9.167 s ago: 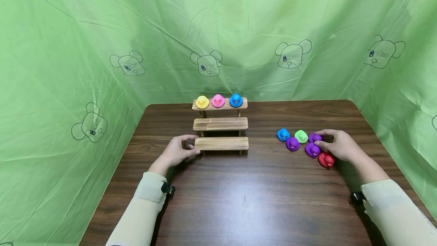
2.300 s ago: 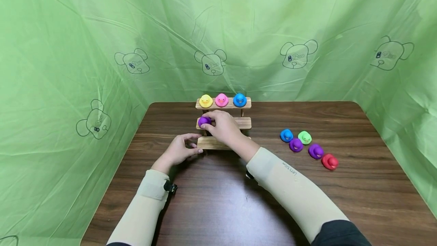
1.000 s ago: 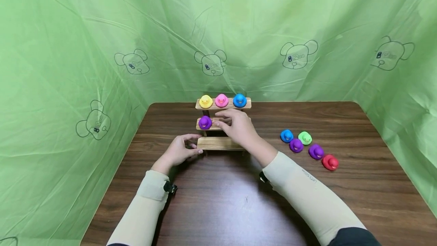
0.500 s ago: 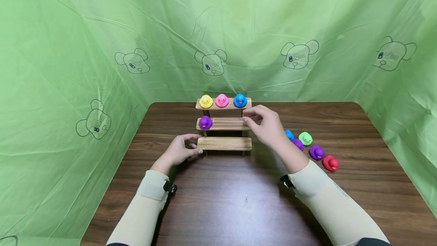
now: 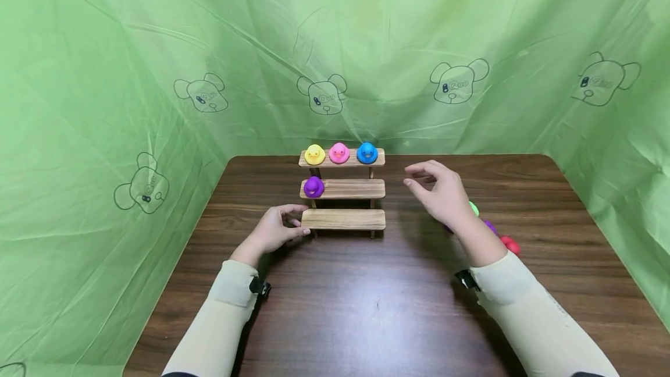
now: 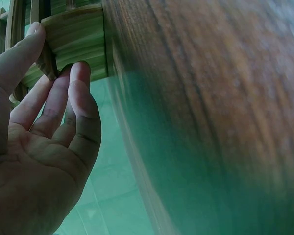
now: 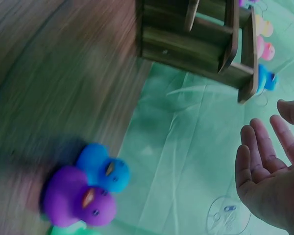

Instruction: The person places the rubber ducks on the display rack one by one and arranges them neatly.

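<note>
A three-tier wooden display stand (image 5: 345, 220) is on the table. My left hand (image 5: 272, 230) pinches the left end of its lowest shelf, the thumb at the front edge and the fingers behind, as the left wrist view shows up close. On the top shelf sit a yellow rubber duck (image 5: 314, 155), a pink rubber duck (image 5: 339, 153) and a blue rubber duck (image 5: 367, 153). One purple rubber duck (image 5: 313, 187) stands at the left of the middle shelf. Right of the stand, my right hand (image 5: 439, 194) hovers with relaxed fingers, holding nothing.
Loose ducks lie on the dark wood table (image 5: 335, 307) at the right, partly hidden by my right arm: a red duck (image 5: 510, 245), a green duck (image 5: 474, 208), and in the right wrist view a blue duck (image 7: 103, 167) and a purple duck (image 7: 76, 198). Green cloth (image 5: 387, 34) walls the table.
A purple duck went from the right-hand group to the middle shelf, where my right hand let it go. That hand has since moved right, away from the stand. My left hand stays put.
</note>
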`<state>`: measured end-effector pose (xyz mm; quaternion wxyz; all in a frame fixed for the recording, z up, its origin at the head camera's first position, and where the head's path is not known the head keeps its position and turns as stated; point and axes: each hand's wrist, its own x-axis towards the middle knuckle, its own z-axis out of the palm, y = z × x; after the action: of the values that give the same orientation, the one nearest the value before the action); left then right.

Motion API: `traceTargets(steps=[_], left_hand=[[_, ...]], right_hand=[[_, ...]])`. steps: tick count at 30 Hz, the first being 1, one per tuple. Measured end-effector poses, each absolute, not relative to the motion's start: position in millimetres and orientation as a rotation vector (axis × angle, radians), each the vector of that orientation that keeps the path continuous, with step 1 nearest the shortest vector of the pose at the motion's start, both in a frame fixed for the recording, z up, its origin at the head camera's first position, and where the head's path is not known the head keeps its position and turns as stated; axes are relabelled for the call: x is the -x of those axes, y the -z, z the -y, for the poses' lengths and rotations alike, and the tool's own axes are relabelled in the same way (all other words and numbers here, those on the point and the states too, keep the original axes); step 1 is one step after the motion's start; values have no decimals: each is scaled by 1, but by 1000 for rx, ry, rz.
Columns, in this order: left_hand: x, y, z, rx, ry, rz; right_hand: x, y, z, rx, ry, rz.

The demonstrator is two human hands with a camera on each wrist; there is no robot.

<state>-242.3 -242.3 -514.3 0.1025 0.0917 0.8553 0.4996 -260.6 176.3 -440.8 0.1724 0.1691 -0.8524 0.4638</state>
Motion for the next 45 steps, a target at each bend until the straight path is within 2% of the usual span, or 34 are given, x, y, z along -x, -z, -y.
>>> traceTargets(steps=[29,45], left_hand=[[240,509,240,-264,-1454,-2540],[241,511,241,-268,-1454,-2526]], right_hand=[[256,461,-265,-192,-1199,2637],[256,493,-317,-111,-1082,2803]])
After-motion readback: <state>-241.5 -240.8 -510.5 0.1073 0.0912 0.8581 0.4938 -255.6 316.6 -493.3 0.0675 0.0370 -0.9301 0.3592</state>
